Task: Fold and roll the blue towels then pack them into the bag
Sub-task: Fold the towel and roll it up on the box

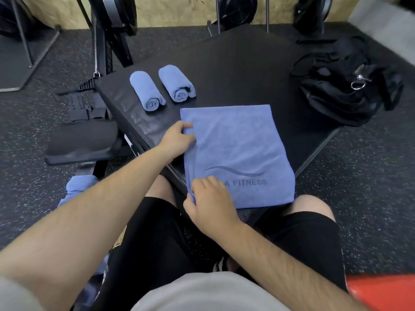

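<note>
Down at the far left, on the speckled floor [27, 176], a loose blue towel [78, 187] lies bunched beside the person's left leg, just below a black padded seat [83, 140]. Next comes the black platform [224, 63], where two rolled towels lie side by side near its left edge: the left roll [147, 90] and the right roll [177, 84], close together but apart, their spiral ends facing the person. Nearer, a flat towel [235, 149], folded into a rectangle with "FITNESS" printed on it, lies on the platform and overhangs its near edge. The left hand [177, 140] pinches the towel's left edge partway up — fingers curled, thumb on the cloth. The right hand [211, 203] grips the same edge at the near corner, fingers curled over it. Well to the right, a black bag [345, 86] sits slumped on the platform's far right side.
</note>
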